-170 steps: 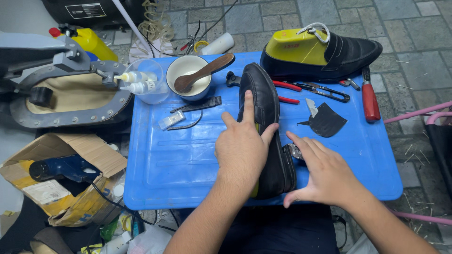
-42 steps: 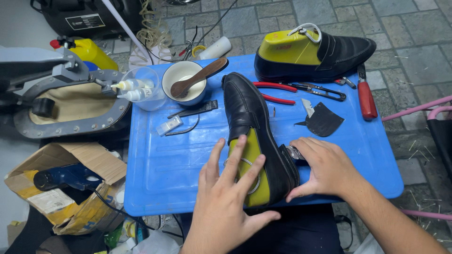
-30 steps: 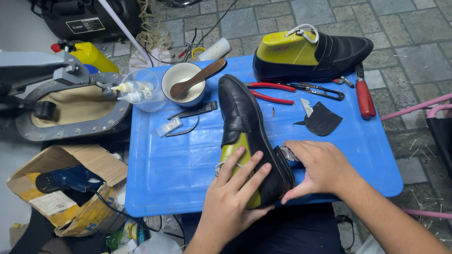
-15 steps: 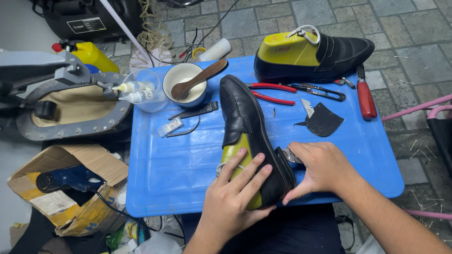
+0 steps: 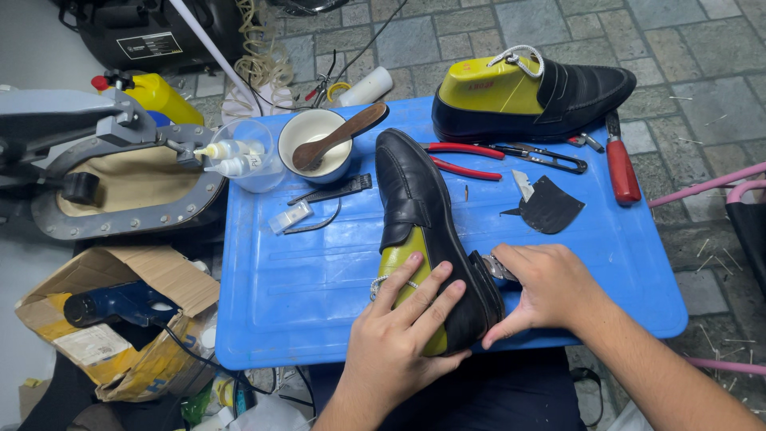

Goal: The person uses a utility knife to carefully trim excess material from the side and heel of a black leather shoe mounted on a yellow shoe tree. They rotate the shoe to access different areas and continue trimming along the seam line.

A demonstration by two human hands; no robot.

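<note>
A black loafer (image 5: 427, 231) on a yellow-green last lies lengthwise on the blue counter (image 5: 319, 279), toe pointing away from the person, heel end at the near edge. The left hand (image 5: 407, 335) rests flat on the heel half of the shoe, fingers (image 5: 435, 299) spread and laid across the exposed last and the black upper; it presses rather than closes round anything. The right hand (image 5: 546, 287) is curled against the shoe's outer heel side, thumb on the leather, fingers closed on a small metallic tool (image 5: 499, 267) (its kind cannot be told; only a short bright end shows).

A second black loafer (image 5: 531, 96) on a matching last stands at the far edge of the counter, well apart from both hands. Between the two shoes lie red-handled pliers (image 5: 467, 158) and dark scissors (image 5: 550, 160); a red-handled tool (image 5: 621, 164) lies to the right of them. A black leather scrap (image 5: 550, 207) sits just right of the worked shoe, with a small blade (image 5: 523, 183) touching its upper edge.

To the left, a white bowl (image 5: 315, 144) holds a wooden spatula (image 5: 339, 136). Beside it a clear cup (image 5: 243, 156) carries small glue bottles. Off the counter, a cardboard box (image 5: 112, 319) contains a blue power tool.
</note>
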